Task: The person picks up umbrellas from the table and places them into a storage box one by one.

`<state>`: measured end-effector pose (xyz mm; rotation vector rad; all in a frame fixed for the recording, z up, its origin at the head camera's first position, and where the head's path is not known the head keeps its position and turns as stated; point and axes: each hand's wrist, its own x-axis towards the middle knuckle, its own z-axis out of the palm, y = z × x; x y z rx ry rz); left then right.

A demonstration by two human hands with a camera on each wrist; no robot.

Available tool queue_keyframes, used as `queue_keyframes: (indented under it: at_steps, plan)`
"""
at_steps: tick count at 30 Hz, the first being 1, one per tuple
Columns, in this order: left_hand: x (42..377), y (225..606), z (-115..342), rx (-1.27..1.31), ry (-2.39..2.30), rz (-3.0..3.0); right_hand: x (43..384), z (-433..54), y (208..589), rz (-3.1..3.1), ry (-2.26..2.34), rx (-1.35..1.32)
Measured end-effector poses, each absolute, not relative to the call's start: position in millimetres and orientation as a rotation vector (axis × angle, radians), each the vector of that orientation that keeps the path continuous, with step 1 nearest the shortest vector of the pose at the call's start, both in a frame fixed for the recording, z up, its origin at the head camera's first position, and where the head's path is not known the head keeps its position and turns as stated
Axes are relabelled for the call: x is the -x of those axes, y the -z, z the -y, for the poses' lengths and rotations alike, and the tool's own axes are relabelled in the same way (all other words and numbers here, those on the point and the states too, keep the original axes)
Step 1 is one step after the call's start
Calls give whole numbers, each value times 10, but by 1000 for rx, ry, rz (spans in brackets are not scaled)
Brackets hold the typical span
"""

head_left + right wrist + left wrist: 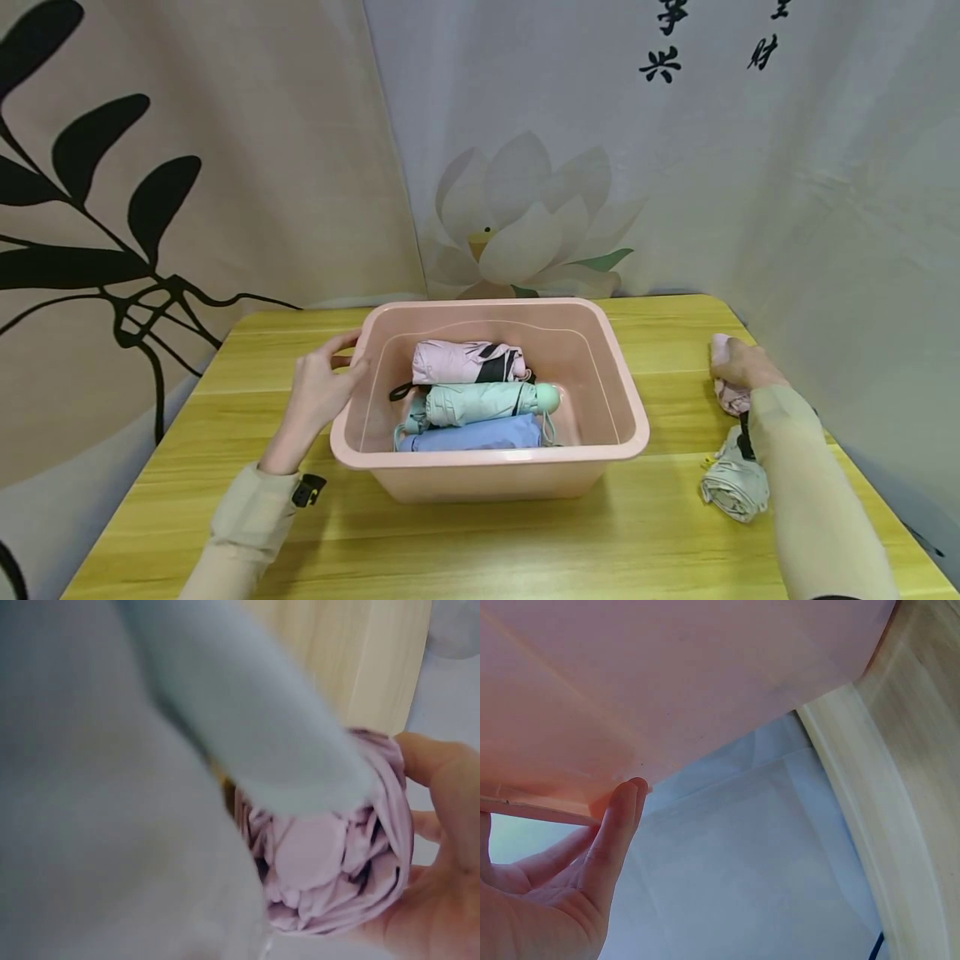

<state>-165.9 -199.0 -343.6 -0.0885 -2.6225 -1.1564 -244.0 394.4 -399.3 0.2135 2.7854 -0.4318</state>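
Note:
A pink plastic bin (510, 479) stands mid-table, and my left hand (321, 387) grips its left rim, seen also in the left wrist view, where the fingers (609, 844) hold the edge. Inside lie a pink folded umbrella (450, 362), a mint green one (480, 403) and a blue one (480, 434), side by side. At the table's right side my right hand (748, 367) grips another pink folded umbrella (311, 851), its round end showing in the right wrist view. Just nearer than that hand lies a pale grey-green folded umbrella (735, 479).
The wooden table (525, 550) has its right edge close to my right forearm. White cloth (847, 208) printed with a lotus and characters hangs behind and on the right. A blurred pale shape (150, 847) hides the left of the right wrist view.

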Motion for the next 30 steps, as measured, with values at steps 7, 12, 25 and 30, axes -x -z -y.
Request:
queue_keyframes:
  at_steps: [7,12,25,30]
  plan:
    - [1650,3435,1990,83,1159,2623,2460,-3903,4000,-2824,473,-182]
    - [1654,3440,1993,82,1160,2629,2484,-3853,4039,-2939,426,-130]
    - [1650,3427,1990,95,1162,2621,2550,-3688,4071,-3206,361,56]
    - [1654,3424,1990,102,1155,2614,2552,-3610,4050,-3312,379,121]
